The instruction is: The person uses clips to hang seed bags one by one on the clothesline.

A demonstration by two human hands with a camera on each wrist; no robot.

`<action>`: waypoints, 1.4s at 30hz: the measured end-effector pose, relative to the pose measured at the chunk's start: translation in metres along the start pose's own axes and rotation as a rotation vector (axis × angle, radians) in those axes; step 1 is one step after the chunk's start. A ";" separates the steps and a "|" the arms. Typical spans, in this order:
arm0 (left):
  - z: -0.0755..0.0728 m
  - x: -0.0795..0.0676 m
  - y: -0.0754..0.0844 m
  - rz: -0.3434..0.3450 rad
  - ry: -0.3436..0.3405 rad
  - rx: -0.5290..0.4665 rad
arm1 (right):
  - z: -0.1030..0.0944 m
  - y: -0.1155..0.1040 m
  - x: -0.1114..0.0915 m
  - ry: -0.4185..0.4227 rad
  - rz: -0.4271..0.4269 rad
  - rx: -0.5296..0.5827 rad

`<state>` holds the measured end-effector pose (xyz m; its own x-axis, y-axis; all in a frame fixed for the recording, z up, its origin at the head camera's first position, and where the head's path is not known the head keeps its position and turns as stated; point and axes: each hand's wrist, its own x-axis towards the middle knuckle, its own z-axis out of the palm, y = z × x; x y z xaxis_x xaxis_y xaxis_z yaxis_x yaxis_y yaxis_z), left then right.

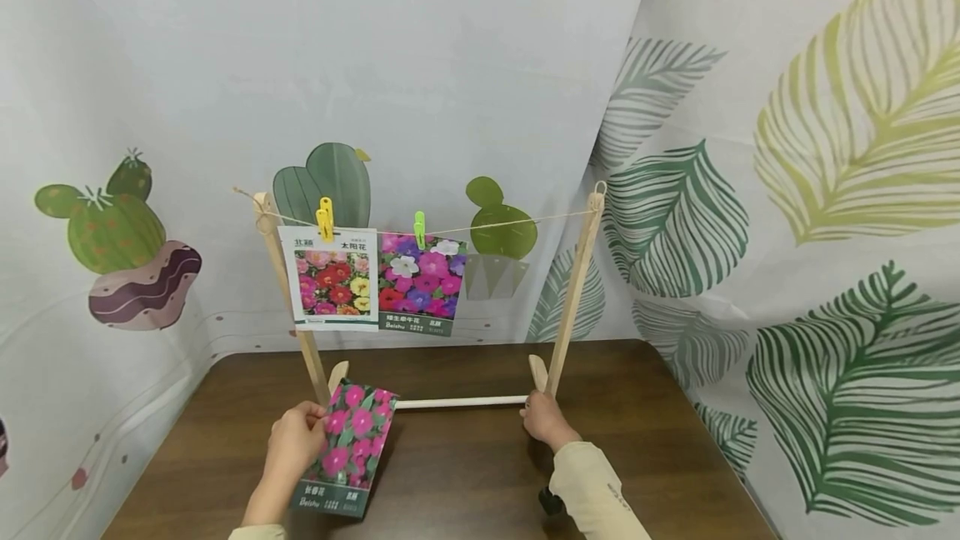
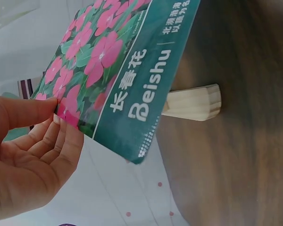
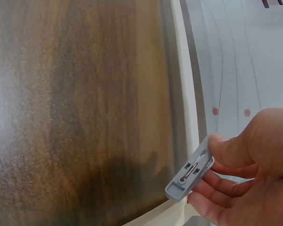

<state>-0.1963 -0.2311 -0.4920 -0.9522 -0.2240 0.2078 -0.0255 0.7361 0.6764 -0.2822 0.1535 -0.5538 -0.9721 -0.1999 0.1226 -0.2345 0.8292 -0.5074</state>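
With thumb and fingers, my left hand point(image 1: 291, 444) pinches the left edge of a flower seed packet point(image 1: 358, 432). Its front has pink blossoms over a dark green band, and the left wrist view shows the packet point(image 2: 92, 54) tilted, held at its border. A grey clothespin point(image 3: 191, 172) is pinched in my right hand point(image 3: 247, 162), near the right foot of the wooden frame point(image 1: 573, 298). On the string point(image 1: 502, 225) above, a yellow clothespin point(image 1: 325, 219) holds a white seed packet point(image 1: 335, 323), and a green clothespin point(image 1: 420, 229) holds a petunia-pictured packet point(image 1: 422, 286).
The frame's white crossbar point(image 1: 465, 402) runs low between the two posts, above the brown wooden table point(image 1: 450, 473). Wooden feet point(image 1: 537, 372) stick out from the posts. A wall cloth point(image 1: 480, 65) with cactus and leaf prints hangs behind.
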 end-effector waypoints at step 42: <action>-0.007 0.007 0.055 0.129 -0.078 -0.027 | -0.043 -0.030 0.004 0.034 -0.009 0.074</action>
<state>-0.2023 -0.1969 -0.4487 -0.9678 -0.0780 0.2395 0.1055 0.7378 0.6667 -0.2788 0.1505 -0.5019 -0.9697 -0.1883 0.1553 -0.2436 0.7862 -0.5680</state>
